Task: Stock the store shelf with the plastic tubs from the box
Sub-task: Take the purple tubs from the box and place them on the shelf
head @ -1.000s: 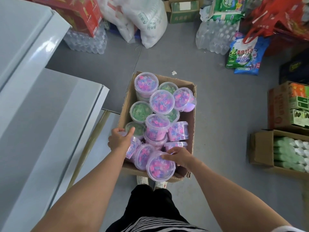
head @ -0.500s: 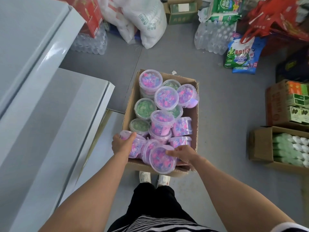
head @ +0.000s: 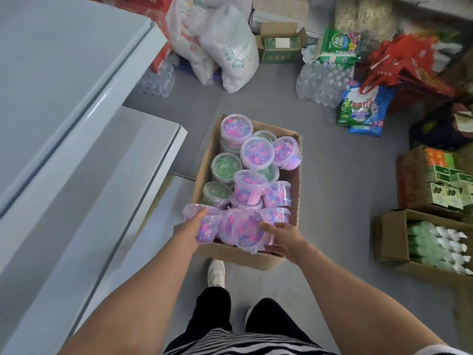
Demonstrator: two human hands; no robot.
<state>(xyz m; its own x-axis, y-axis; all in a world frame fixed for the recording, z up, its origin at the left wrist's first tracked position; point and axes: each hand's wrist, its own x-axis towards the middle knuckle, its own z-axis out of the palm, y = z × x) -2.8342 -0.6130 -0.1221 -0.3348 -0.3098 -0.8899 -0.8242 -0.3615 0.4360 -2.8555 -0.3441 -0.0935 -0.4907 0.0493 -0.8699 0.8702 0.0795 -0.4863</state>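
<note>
Several pink tubs (head: 230,226) lie sideways in a left-to-right row at the box (head: 238,254) near end, lower centre. Left hand (head: 190,226) and right hand (head: 279,234) grip opposite ends; the shelf (head: 76,124) lies leftward.

Green-and-blue bag (head: 358,112): large red characters on white band, apparently 碧浪; smaller print beneath too small to read; white sacks (head: 230,56): dark printed characters beside square mark, blurred, illegible; green carton (head: 280,48): white label, text unreadable; plastic tubs (head: 257,153): pink side labels, print too small to read
</note>
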